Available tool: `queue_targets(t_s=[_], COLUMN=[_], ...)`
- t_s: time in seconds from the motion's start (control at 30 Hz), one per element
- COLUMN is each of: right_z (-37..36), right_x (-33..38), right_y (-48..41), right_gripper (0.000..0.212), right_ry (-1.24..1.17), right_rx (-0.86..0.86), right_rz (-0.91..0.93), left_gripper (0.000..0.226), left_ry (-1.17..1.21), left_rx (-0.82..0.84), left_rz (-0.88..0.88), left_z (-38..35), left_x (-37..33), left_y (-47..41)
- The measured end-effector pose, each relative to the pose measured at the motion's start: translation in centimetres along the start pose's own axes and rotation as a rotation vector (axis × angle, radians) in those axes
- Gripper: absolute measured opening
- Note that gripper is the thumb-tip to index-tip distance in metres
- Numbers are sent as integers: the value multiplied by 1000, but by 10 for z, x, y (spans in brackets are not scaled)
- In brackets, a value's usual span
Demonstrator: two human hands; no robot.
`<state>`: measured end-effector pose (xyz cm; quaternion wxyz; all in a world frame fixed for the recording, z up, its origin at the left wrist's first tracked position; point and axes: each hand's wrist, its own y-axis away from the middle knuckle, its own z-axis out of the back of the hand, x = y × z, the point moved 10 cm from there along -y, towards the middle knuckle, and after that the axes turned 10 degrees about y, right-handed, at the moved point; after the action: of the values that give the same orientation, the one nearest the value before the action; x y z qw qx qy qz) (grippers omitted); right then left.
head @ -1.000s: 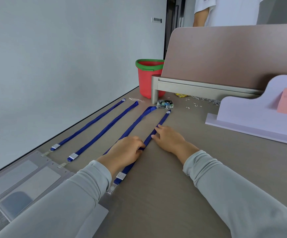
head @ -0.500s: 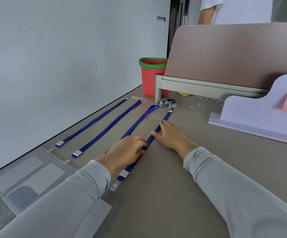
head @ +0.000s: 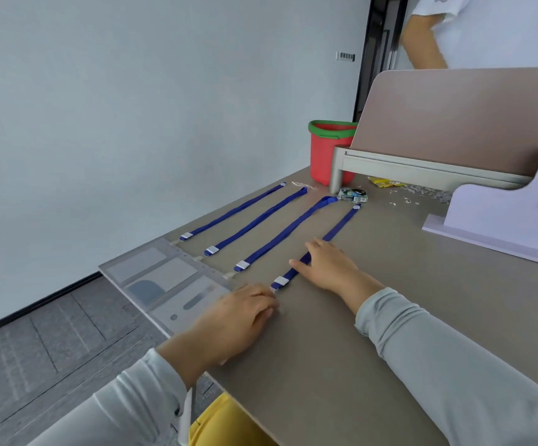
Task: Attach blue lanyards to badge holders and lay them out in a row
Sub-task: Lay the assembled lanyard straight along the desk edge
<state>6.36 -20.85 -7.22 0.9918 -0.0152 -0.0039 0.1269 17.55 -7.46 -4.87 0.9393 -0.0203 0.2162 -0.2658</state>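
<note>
The fourth blue fabric lanyard [head: 341, 223] is being pressed to the grey worktop [head: 357, 349] under the right hand's [head: 332, 267] straight fingers, now slid back toward its clip, just beyond the left hand's [head: 238, 317] loosely curled fingers (hold untellable), so the row is being finished.

Office: desk [head: 374, 333] with partition screen [head: 454, 123], grey carpet tiles [head: 52, 333], plain wall.

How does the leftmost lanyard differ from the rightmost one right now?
The leftmost lanyard lies untouched; the rightmost lanyard has the right hand flat on it. The leftmost's clip end shows, at a badge holder; the rightmost's ends at the left hand. Both are blue, straight, parallel.
</note>
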Motion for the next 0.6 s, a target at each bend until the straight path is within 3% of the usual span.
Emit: queue_targets(t_s=[0.2,0.6], right_z=[-14,-18], right_x=[2,0], right_y=[12,15], right_gripper=[81,79], right_ry=[14,54], right_rx=[96,124], right_rz=[-17,-32], left_gripper=[40,41], left_ry=[19,48], left_rx=[75,54], left_rz=[4,14], left_z=[-13,-16], left_x=[-2,-1], left_y=[22,28])
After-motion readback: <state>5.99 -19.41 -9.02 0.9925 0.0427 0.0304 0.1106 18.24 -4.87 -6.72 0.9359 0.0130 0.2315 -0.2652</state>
